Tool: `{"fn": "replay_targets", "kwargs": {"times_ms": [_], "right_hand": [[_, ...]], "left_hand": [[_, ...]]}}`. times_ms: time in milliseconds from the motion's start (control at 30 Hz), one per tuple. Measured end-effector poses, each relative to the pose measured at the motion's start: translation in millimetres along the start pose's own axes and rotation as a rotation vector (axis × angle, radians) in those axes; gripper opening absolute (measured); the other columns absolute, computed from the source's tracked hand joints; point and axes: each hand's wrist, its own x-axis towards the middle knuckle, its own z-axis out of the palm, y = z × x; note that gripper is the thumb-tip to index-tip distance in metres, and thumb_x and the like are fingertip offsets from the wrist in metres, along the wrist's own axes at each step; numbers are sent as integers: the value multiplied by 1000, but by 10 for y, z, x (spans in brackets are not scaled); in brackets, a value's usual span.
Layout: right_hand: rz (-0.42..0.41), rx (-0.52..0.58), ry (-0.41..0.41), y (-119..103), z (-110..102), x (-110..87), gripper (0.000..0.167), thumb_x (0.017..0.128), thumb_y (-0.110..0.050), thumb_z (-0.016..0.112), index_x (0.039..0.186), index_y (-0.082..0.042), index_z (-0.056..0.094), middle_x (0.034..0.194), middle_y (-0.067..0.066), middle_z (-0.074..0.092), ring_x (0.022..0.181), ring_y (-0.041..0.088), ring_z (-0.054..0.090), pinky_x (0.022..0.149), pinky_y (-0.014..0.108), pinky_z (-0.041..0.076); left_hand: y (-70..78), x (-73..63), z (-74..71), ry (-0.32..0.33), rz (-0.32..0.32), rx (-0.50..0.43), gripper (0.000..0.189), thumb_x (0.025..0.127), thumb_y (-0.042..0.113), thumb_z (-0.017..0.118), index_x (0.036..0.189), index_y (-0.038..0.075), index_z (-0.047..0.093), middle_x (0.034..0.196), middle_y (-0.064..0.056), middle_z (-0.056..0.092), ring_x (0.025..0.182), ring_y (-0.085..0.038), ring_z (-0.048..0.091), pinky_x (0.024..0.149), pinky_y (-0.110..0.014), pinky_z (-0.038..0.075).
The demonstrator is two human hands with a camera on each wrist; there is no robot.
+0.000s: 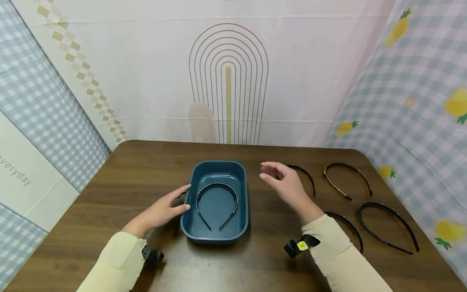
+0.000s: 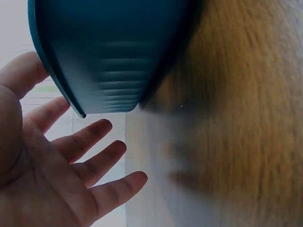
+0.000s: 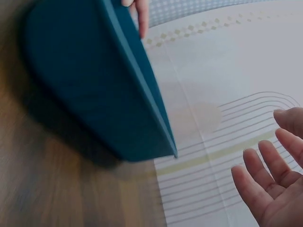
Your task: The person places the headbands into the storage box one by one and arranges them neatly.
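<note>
A blue plastic basin point(image 1: 215, 237) stands on the brown table, with one dark toothed headband point(image 1: 237, 198) lying inside it. My left hand point(image 1: 162, 210) is at the basin's left side, thumb and index fingertip at the rim; in the left wrist view the other fingers spread loosely below the rim. To the right of the basin, my right hand point(image 1: 286, 182) hangs in the air with relaxed fingers and nothing in them. Just behind it lies a black headband point(image 1: 308, 174), partly hidden by the hand.
On the table's right side lie a brownish headband point(image 1: 343, 164) at the back, a black headband point(image 1: 388, 207) toward the edge, and another dark headband point(image 1: 352, 227) partly covered by the right sleeve. A patterned cloth point(image 1: 157, 81) hangs behind the table point(image 1: 146, 162).
</note>
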Motion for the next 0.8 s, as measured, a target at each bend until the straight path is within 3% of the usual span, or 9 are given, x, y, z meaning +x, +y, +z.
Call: {"fn": "replay_targets", "kwargs": {"times_ms": [167, 367, 567, 800], "right_hand": [[10, -69, -7, 101, -132, -115, 35, 91, -21, 68, 123, -7, 63, 119, 14, 65, 110, 25, 60, 88, 34, 49], [-6, -137, 1, 198, -319, -229, 35, 90, -18, 69, 122, -3, 64, 118, 14, 65, 108, 27, 61, 85, 30, 50], [-22, -230, -13, 293, -522, -307, 34, 91, -19, 68, 122, -5, 64, 118, 14, 65, 110, 28, 59, 91, 40, 47], [13, -305, -62, 395, -745, -376, 37, 93, -26, 66, 125, -8, 62, 122, 12, 64, 110, 26, 58, 88, 35, 45]], "left_hand": [[-15, -2, 7, 5, 16, -8, 67, 96, 32, 59, 152, 10, 29, 151, -23, 34, 138, -45, 30, 106, -64, 28], [-15, 12, 11, 5, 15, -10, 67, 96, 32, 59, 152, 11, 29, 150, -23, 35, 138, -45, 31, 105, -64, 29], [-16, 22, 23, 4, 22, -15, 66, 96, 32, 59, 152, 10, 29, 149, -24, 37, 137, -46, 32, 104, -65, 30], [-24, 17, 8, 7, 17, -19, 65, 97, 29, 58, 152, 11, 29, 149, -24, 37, 137, -46, 32, 105, -65, 30]]}}
